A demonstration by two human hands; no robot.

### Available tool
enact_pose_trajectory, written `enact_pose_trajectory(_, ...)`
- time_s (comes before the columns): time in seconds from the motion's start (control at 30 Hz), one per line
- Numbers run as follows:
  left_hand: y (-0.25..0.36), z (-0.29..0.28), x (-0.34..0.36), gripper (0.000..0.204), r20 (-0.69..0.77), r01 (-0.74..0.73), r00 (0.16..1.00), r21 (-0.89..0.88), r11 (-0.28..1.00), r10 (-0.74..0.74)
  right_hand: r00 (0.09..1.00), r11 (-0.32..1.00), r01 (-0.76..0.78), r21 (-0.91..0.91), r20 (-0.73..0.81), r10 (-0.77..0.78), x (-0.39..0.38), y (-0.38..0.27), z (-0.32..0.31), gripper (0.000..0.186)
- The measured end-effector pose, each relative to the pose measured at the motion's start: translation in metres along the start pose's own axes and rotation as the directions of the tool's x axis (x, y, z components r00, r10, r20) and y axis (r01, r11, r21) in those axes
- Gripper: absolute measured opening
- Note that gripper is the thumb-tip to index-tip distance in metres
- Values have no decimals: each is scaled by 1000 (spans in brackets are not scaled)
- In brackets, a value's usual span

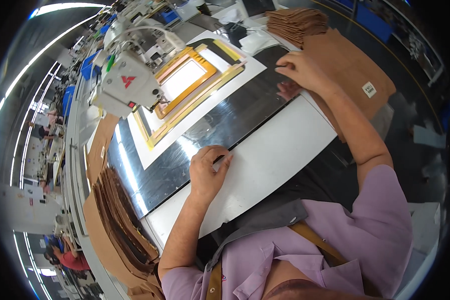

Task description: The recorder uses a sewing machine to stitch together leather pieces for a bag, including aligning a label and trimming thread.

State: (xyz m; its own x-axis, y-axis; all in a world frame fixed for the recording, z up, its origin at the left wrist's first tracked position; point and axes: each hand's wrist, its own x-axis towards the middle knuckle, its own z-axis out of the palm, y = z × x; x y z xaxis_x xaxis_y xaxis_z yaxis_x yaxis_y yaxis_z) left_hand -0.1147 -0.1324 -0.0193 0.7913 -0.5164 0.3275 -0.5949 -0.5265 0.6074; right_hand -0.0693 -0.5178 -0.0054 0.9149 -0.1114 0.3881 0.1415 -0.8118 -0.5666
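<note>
My left hand [208, 170] rests at the near edge of the dark shiny metal plate [200, 127]. Its fingers are curled and the thumb meets the index tip; whatever lies between them cannot be made out. Farther right, my right hand [305, 72] is over the plate's right end, mirrored in its surface. Thumb and fingertips are drawn together there, and anything pinched is too small to tell. Beyond my hands, an orange clamp frame [208, 75] sits inside a yellow-edged template on a white sheet [257, 65], beside a pale sewing machine head [122, 82].
A white table panel [265, 145] borders the plate in front of me. Stacked brown fabric pieces [120, 220] stand at the left. At the right lie a brown panel [345, 65] with a white label and a folded brown pile [297, 25]. A person in red [72, 257] is far left.
</note>
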Motion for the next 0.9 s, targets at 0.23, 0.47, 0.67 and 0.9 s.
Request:
enact_pose_trajectory(0.23,-37,-40,-40,11,-252,197,949,-4,980,-191,984,969,146,-199,-73,-163,132,-4,87,30)
enact_pose_trajectory(0.47,-81,-47,-58,9,-307,268,917,2,963,-255,995,887,-35,-461,-96,-11,170,59,74,34)
enact_pose_trajectory(0.67,-84,-44,-39,10,-318,173,942,177,969,-110,994,818,-71,-570,29,107,191,61,67,34)
enact_pose_trajectory(0.9,-84,-41,-36,10,-340,131,940,307,943,-20,935,896,-92,-433,-347,-71,198,82,60,30)
